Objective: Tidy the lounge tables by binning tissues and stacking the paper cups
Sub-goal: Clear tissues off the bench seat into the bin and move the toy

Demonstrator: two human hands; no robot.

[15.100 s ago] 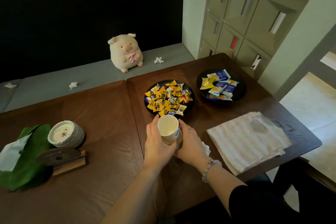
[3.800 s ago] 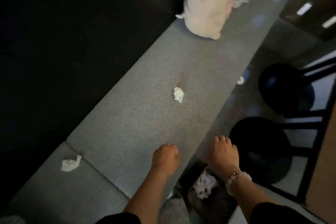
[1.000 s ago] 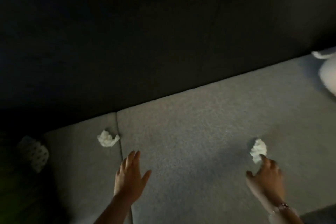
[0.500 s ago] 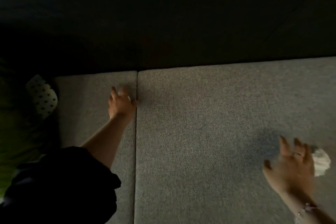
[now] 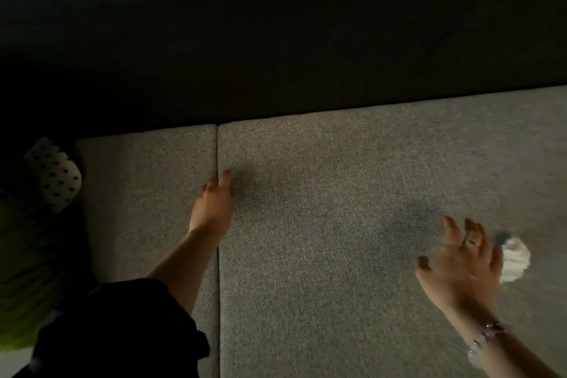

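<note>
I am leaning over a grey bench seat (image 5: 322, 224). My left hand (image 5: 211, 205) lies on the seam between two seat cushions, back upward and fingers tucked under. The crumpled tissue that lay by that seam is no longer on the cushion, and I cannot see it in the hand. My right hand (image 5: 463, 267) hovers at the right with its fingers spread. Its outer edge is against a crumpled white tissue (image 5: 517, 258) that lies on the seat. No paper cups or bin are in view.
A dark backrest (image 5: 276, 40) rises behind the seat. A white object with black dots (image 5: 53, 175) sits at the left end of the bench, and something green (image 5: 18, 255) lies below it. My dark sleeve (image 5: 116, 331) fills the lower left.
My left hand reached to the tissue by the seam, covered it and has drawn back a little; that tissue is gone from the cushion. My right hand has opened beside the other tissue.
</note>
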